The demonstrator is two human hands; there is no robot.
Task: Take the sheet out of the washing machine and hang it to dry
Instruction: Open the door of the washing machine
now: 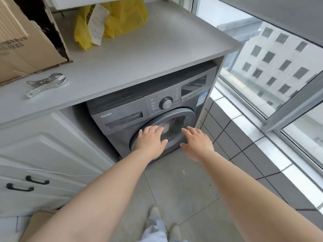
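A dark grey front-loading washing machine [122,117] stands under a grey countertop. Its round door [188,116] is closed, and pale fabric, the sheet [168,125], shows dimly through the glass. My left hand [151,139] is stretched out flat in front of the door's left half, fingers straight. My right hand [198,141] reaches toward the door's right side, fingers spread and holding nothing. Whether either hand touches the door is unclear.
The grey countertop [139,55] carries a cardboard box [22,46], a yellow plastic bag [122,20] and metal wrenches [47,83]. White cabinet doors [43,154] are on the left. A tiled low wall [244,154] and windows [271,67] run along the right. My feet stand on the tiled floor [183,189].
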